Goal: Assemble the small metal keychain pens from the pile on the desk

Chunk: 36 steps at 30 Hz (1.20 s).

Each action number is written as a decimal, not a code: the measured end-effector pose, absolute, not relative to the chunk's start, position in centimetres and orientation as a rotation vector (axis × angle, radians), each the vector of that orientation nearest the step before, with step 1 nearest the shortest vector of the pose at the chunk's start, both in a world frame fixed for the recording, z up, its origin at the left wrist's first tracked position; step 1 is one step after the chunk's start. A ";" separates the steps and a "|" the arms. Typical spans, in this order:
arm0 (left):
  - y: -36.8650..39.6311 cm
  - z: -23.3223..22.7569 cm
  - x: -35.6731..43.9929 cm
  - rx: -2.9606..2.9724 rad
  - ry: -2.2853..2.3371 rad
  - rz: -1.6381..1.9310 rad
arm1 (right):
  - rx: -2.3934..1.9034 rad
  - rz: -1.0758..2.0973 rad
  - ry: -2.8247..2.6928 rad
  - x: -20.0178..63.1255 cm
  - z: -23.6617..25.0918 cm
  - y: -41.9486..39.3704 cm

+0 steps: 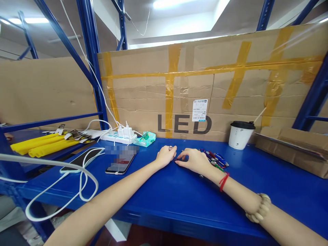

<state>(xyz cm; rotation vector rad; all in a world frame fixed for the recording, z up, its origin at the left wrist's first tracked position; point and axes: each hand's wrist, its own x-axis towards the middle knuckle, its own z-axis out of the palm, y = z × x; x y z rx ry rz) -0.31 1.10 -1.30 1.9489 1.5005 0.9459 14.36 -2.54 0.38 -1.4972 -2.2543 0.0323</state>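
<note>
My left hand [166, 156] is closed above the blue table, fingers curled inward; whatever it may hold is hidden. Just to its right, my right hand [196, 160] bends thumb and forefinger toward each other, their tips close to the left hand. A tiny dark thing shows at those fingertips, too small to name. Behind the right hand and wrist lies a pile of pens [217, 159] in blue, red and green, partly covered by the hand. Near the right forearm a small dark shiny item [201, 176] shows on the table, mostly hidden.
Left of my hands lie a lit phone [122, 162], another phone [80, 160] with a looped white cable, a power strip [119, 136] and a tissue pack [145, 139]. Yellow rolls [48, 143] sit farther left. A lidded paper cup [240, 136] and cardboard box [292, 147] stand right.
</note>
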 end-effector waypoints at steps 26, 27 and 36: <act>-0.3 -0.3 -0.1 2.087 1.595 0.743 | -1.478 0.063 -2.290 14.7 0.1 -2.1; -0.2 -0.4 -0.1 2.097 1.593 0.741 | -1.484 0.056 -2.294 14.7 0.1 -2.2; 0.3 -0.8 -0.3 2.240 1.551 0.692 | -1.480 0.030 -2.350 14.7 0.1 -2.1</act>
